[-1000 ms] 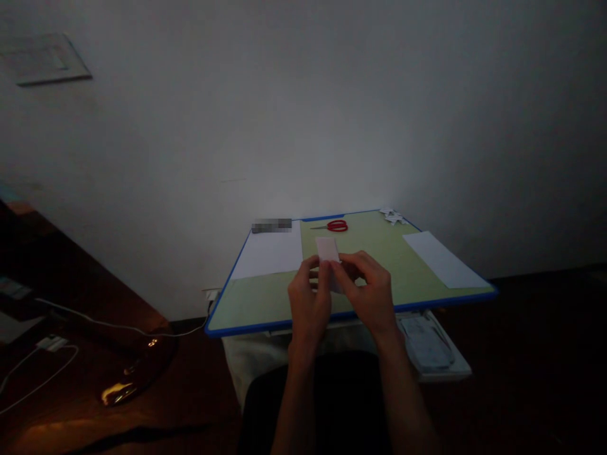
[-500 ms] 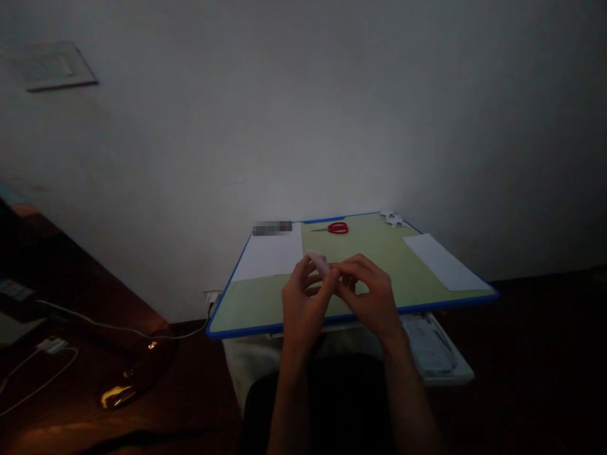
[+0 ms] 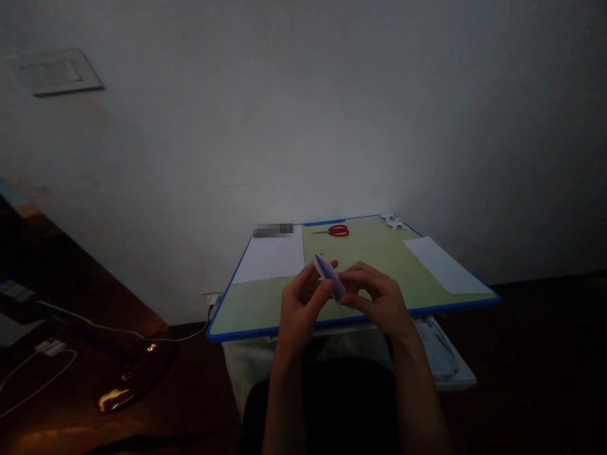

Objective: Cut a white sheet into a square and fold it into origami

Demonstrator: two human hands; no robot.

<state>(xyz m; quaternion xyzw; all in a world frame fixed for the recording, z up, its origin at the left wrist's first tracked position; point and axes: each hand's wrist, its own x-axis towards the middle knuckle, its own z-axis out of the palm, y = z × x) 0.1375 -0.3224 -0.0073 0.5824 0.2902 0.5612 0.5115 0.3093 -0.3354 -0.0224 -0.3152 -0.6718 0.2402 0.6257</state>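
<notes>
paper [image 3: 331, 274] is now turning edge-on, leaving its fold accessible; left hand [image 3: 301, 303] is pinching its side, right hand [image 3: 379, 300] its near end, both grips closed.

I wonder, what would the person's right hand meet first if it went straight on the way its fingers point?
Most likely the folded paper, whose near edge the right hand seems to touch; the left hand holds that paper just beyond. Exact depth is unclear.
</notes>
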